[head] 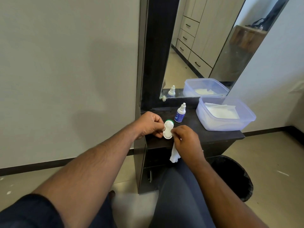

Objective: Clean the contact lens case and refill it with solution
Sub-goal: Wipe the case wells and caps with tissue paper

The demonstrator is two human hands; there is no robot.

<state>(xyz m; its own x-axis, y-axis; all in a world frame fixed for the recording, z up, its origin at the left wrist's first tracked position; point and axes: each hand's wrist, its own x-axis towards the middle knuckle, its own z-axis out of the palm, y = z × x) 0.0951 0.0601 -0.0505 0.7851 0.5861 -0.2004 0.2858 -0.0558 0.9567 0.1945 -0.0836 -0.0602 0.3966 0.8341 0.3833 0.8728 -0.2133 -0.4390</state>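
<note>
So the case (168, 129) is held up right over the front left corner of the counter (212, 134), close to its front edge. Left hand (148, 125) has a pinching grip on the case's left side, and the right hand (185, 139) has its grip curled round a tissue (174, 154), pressed against the case's right side, with the tissue's tail hanging below the counter edge. Open counter space sits between the hands and the tub (225, 113). Count: one case, one bottle (180, 113) standing just behind it, one clear tub with white tissues at the right end. The counter is dark, with a mirror (202, 46) behind, pale walls, tiled floor, and a black bin (236, 176) on the floor to the right.
</note>
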